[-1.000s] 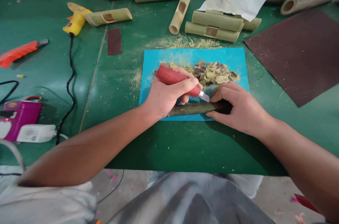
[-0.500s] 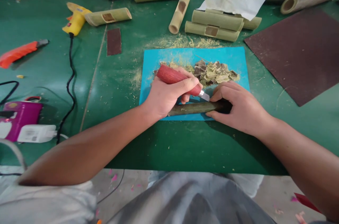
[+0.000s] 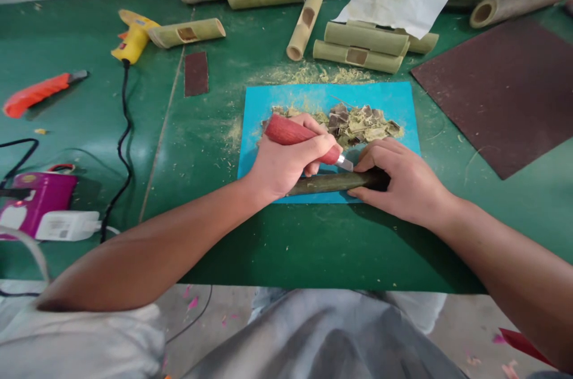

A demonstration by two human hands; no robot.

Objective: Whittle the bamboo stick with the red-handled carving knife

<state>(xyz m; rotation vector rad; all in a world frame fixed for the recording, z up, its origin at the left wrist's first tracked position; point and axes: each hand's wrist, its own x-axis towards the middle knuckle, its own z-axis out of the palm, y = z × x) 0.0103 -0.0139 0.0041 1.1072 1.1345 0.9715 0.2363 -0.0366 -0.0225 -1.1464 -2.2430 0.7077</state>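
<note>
My left hand (image 3: 286, 158) is closed round the red wooden handle of a carving knife (image 3: 295, 137). Its short metal blade points right and down, close to the upper side of a dark green bamboo piece (image 3: 329, 182). My right hand (image 3: 398, 182) grips the right end of that bamboo between thumb and fingers, near the blade tip. The bamboo lies across a blue sheet (image 3: 259, 98), its left end partly behind my left hand. Whether the blade touches it I cannot tell. Beyond my hands, a heap of shavings and chips (image 3: 362, 122) rests on the sheet.
Several cut bamboo tubes (image 3: 367, 37) lie along the back, some under white paper (image 3: 398, 0). A brown sheet (image 3: 501, 98) is at right. Leftward are a yellow glue gun (image 3: 134, 36), an orange utility knife (image 3: 42, 92), sandpaper (image 3: 196, 74) and a purple power strip (image 3: 45, 200) with cords.
The view has shifted slightly, so background things sit a little lower and, at left, farther right. Both hands keep the same grips, and the knife stays at nearly the same spot on the bamboo.
</note>
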